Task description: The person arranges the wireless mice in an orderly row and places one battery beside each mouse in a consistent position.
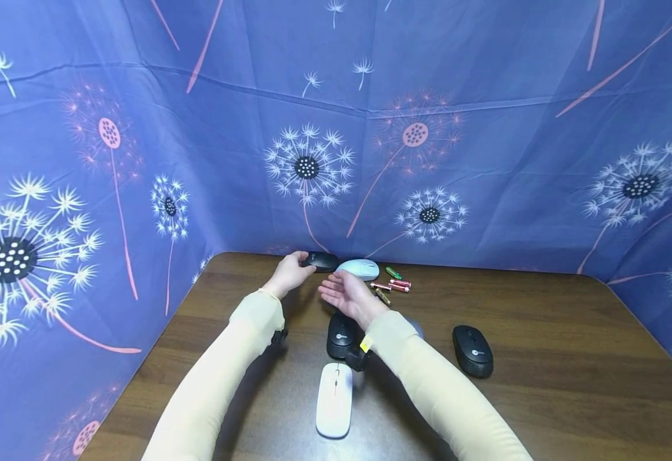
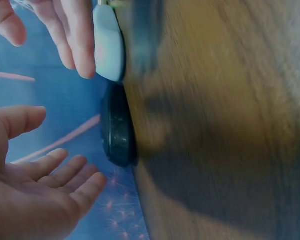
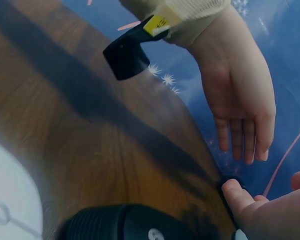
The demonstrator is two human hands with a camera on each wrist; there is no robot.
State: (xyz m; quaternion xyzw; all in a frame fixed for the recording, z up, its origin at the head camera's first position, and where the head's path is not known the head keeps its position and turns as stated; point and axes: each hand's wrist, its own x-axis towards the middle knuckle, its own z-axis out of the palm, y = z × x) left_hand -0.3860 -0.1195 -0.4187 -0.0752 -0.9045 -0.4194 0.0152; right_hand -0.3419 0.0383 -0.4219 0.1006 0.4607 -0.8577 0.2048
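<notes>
At the table's back edge lies a black mouse (image 1: 322, 260), and my left hand (image 1: 291, 274) is beside its left end. In the left wrist view, the left fingers are loosely spread just short of that mouse (image 2: 117, 127), with nothing in them. My right hand (image 1: 348, 296) is held palm-up, its fingers loosely extended and holding nothing. Just behind it sits a pale blue mouse (image 1: 359, 269), next to the black one. Below the right hand, another black mouse (image 1: 341, 334) stands on the table, partly overlapped by the right wrist camera.
Several small batteries (image 1: 399, 285) in red, green and gold lie right of the pale blue mouse. A white mouse (image 1: 334, 400) lies at the front middle, a further black mouse (image 1: 473, 351) to the right. Blue patterned cloth (image 1: 485, 128) hangs behind the wooden table (image 1: 572, 358).
</notes>
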